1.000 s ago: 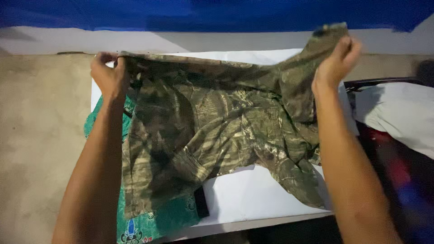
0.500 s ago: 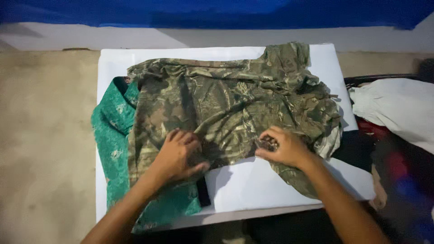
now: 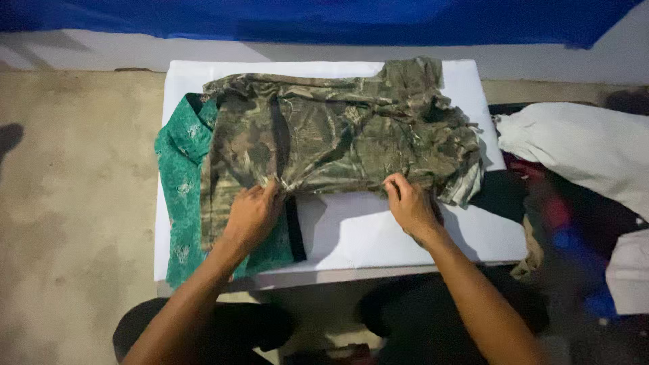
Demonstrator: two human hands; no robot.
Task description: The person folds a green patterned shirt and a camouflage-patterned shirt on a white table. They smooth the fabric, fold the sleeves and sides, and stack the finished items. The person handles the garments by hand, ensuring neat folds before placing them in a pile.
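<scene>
A brown-green camouflage shirt (image 3: 338, 135) lies spread across a white table (image 3: 351, 230). My left hand (image 3: 253, 213) pinches the shirt's near edge at its left part. Further right, my right hand (image 3: 410, 203) grips the same near edge. Between the two hands the lower hem is folded up and runs in a straight line. Under the shirt's left side lies a teal patterned garment (image 3: 179, 176), partly covered.
A black flat object (image 3: 294, 230) sticks out beside my left hand. A pile of clothes lies to the right of the table, with a white cloth (image 3: 581, 149) on top and dark and red pieces below. A blue sheet (image 3: 324, 17) hangs at the back. Bare concrete floor (image 3: 74, 189) lies left.
A second ago both hands held the shirt up by its far corners. They laid it flat, moved to the near edge and folded the lower hem up.
</scene>
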